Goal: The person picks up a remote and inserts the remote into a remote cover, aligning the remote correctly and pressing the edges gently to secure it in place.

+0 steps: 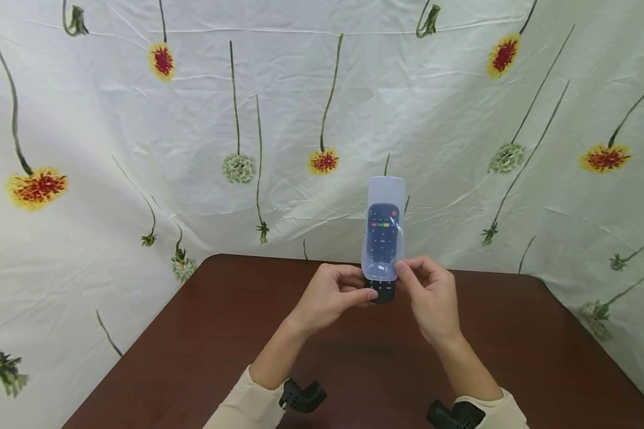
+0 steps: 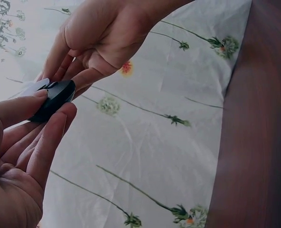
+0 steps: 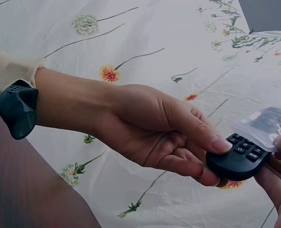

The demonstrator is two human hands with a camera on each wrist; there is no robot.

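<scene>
A black remote control (image 1: pixel 385 293) stands upright above the table, most of its length inside a translucent sleeve (image 1: pixel 386 190). Its lower end, with a few keys, sticks out below the sleeve's opening, while the sleeve's top part reaches past the remote. My left hand (image 1: pixel 327 298) grips that bare end, thumb on the key side and fingers behind. At the sleeve's lower right edge, my right hand (image 1: pixel 433 298) pinches the film between thumb and fingers. In the right wrist view the remote's bare end (image 3: pixel 235 164) shows the left thumb pressing beside the keys.
Beneath the hands lies a dark reddish-brown table (image 1: pixel 193 357). A white cloth (image 1: pixel 279 89) printed with flowers hangs behind it and along both sides. Black wrist cameras (image 1: pixel 303 396) sit at both cream sleeve cuffs.
</scene>
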